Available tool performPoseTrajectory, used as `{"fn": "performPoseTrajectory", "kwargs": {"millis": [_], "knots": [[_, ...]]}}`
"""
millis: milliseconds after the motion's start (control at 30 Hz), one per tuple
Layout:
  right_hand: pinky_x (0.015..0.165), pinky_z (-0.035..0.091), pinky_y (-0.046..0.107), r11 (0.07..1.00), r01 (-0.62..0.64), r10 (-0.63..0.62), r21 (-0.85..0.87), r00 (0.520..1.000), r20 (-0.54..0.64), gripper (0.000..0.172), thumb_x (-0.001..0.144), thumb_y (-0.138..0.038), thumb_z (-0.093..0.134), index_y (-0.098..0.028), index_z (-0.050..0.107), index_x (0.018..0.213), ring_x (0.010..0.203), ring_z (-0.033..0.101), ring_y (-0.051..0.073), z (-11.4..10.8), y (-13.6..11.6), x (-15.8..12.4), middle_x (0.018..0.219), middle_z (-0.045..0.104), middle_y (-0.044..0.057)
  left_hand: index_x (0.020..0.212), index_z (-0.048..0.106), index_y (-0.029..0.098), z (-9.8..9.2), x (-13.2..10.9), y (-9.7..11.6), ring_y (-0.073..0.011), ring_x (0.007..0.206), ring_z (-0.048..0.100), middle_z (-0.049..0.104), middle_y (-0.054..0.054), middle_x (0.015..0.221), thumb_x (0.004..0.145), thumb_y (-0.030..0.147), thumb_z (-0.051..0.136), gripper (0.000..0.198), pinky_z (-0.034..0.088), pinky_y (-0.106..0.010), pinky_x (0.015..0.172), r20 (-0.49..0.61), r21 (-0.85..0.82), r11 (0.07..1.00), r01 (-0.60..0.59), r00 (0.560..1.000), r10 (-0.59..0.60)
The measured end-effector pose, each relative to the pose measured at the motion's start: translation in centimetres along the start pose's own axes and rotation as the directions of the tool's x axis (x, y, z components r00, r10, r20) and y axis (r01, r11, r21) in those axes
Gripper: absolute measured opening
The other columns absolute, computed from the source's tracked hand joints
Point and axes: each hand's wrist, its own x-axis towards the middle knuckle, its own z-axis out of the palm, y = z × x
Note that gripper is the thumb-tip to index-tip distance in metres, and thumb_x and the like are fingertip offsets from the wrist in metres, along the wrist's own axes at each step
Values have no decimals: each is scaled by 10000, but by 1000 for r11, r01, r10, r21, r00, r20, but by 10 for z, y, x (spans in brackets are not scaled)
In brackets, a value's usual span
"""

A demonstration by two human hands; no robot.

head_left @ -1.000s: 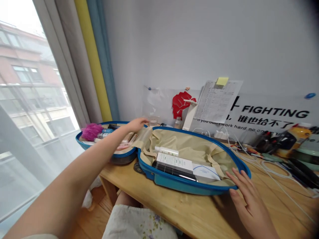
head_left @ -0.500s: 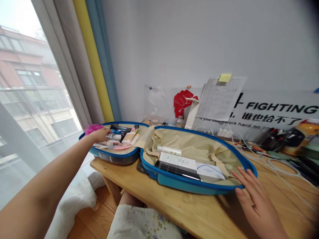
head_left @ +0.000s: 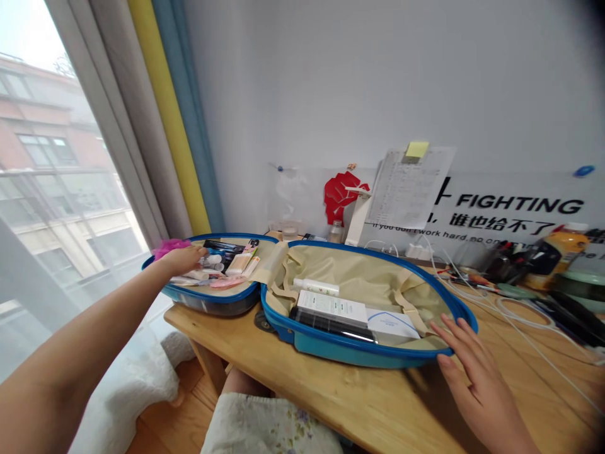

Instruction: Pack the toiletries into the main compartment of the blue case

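A blue hard-shell suitcase (head_left: 373, 358) lies spread flat on the wooden table. My left hand (head_left: 186, 257) reaches into its left half, fingers curled down beside a small clear bottle (head_left: 212, 259); what they grip is hidden. Beside it are a pink mesh puff (head_left: 172, 246), a pink item (head_left: 227, 282) and several small packets. The right half holds a white tube (head_left: 316, 287), a white printed box (head_left: 331, 305), a long dark box (head_left: 331, 324) and a white box with a blue line (head_left: 391, 324). My right hand (head_left: 477, 372) rests with fingers spread at that half's right rim.
White cables (head_left: 524, 312) and several dark objects lie on the table (head_left: 378, 397) at right. An orange-labelled bottle (head_left: 560, 252) stands behind them. A white stand (head_left: 358, 217) and a small glass bottle (head_left: 336, 231) are behind the suitcase. Curtains (head_left: 179, 113) hang at left.
The view has turned slightly right, so everything sits a little further left. My left hand's fingers have shifted slightly among the items. My right hand keeps its place at the rim.
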Motion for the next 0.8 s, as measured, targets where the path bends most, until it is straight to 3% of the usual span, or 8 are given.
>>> {"fn": "performPoseTrajectory", "kwargs": {"millis": [167, 300, 433, 600, 667, 800], "knots": [[1072, 376, 533, 999, -32, 32, 14, 999, 3, 423, 917, -424, 365, -249, 536, 1262, 1372, 349, 291, 0, -1, -1, 1373, 522, 70, 1190, 465, 137, -23, -8, 9, -230, 996, 602, 642, -97, 1150, 859, 365, 459, 402, 416, -263, 829, 4, 31, 1000, 2, 1000, -2], [1063, 374, 548, 1000, -24, 24, 6, 1000, 1, 443, 922, -441, 354, -250, 516, 1288, 1365, 358, 297, 1, -2, -1, 1378, 515, 76, 1220, 455, 147, -52, -9, 37, -235, 1012, 603, 620, -103, 1170, 876, 450, 411, 461, 422, -257, 825, -50, 12, 998, -69, 996, 69], [1047, 391, 545, 1000, -3, 3, -2, 1000, 16, 441, 926, -419, 357, -257, 496, 1312, 1367, 356, 298, -1, -2, 0, 1377, 514, 78, 1270, 428, 167, -76, -6, 96, -230, 1047, 580, 574, -99, 1226, 878, 474, 411, 498, 421, -273, 874, -135, -53, 963, -264, 958, 255], [1047, 399, 527, 1000, -6, 6, -1, 1000, 13, 426, 922, -409, 371, -250, 514, 1291, 1364, 361, 292, -3, -3, 2, 1390, 500, 76, 1346, 377, 225, -80, 22, 188, -228, 1149, 525, 511, -91, 1311, 890, 423, 455, 503, 375, -297, 965, -195, -92, 831, -549, 828, 526], [1036, 414, 517, 1000, -9, 9, 3, 1000, 5, 419, 922, -408, 369, -254, 520, 1281, 1360, 368, 288, -3, -4, 2, 1391, 499, 73, 1353, 380, 231, -75, 39, 221, -230, 1177, 509, 508, -90, 1314, 892, 415, 468, 504, 361, -303, 987, -155, -98, 785, -611, 789, 594], [1031, 419, 521, 1000, -18, 18, 10, 1000, 13, 421, 920, -407, 367, -267, 517, 1288, 1362, 365, 288, -4, -7, 2, 1385, 505, 67, 1344, 418, 232, -59, 65, 266, -230, 1163, 524, 514, -89, 1321, 882, 395, 486, 495, 383, -306, 976, -20, -93, 796, -598, 801, 599]]}}
